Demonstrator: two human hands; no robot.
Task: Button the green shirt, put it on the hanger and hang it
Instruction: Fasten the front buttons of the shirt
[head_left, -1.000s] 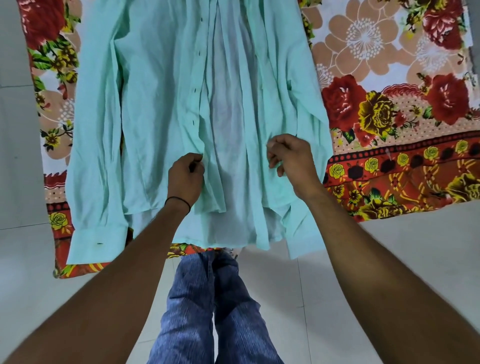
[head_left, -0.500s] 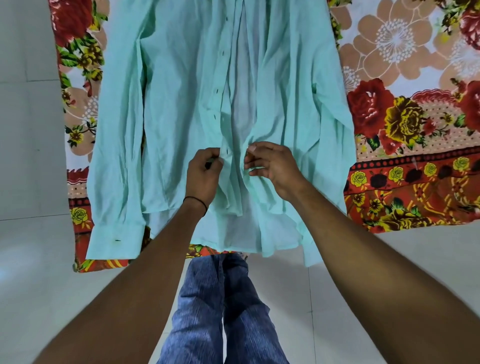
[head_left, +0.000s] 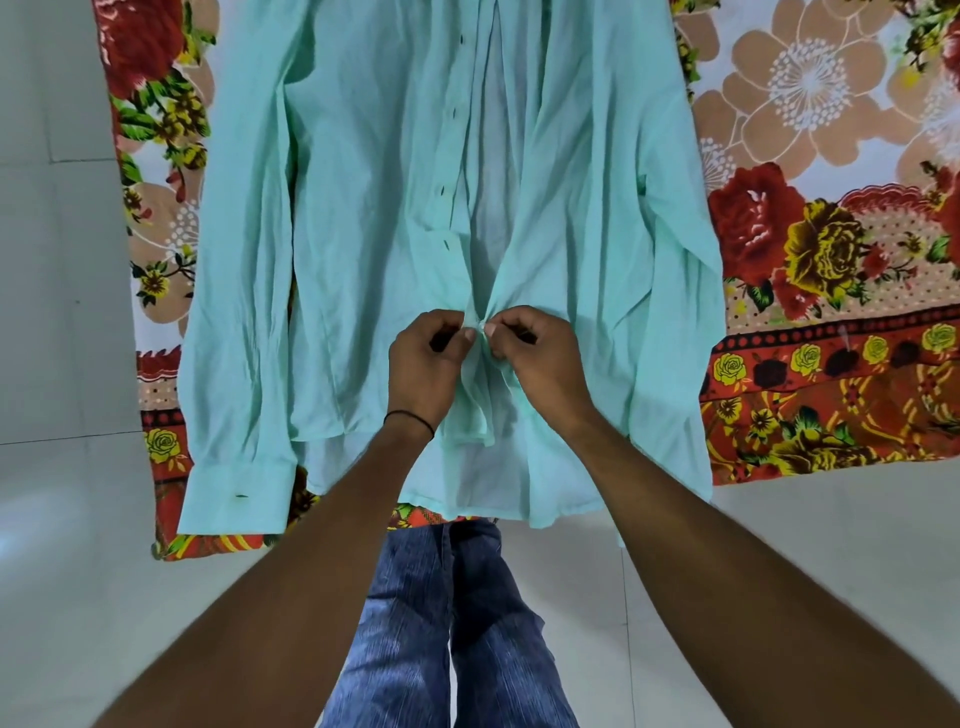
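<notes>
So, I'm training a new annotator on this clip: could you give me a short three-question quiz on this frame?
1. True or false: the shirt is fully buttoned.
2. The left hand and right hand pinch: A) the cuffs, B) the front edges, C) the collar?
3. Fill in: the shirt lies on a ___ patterned sheet.
Key: 1 false; 2 B; 3 floral.

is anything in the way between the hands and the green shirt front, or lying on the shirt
Nothing visible does. The left hand and right hand both pinch the green shirt at its front edges, low on the placket. Nothing lies on the shirt, which is spread on the floral sheet. No hanger is in view.
</notes>
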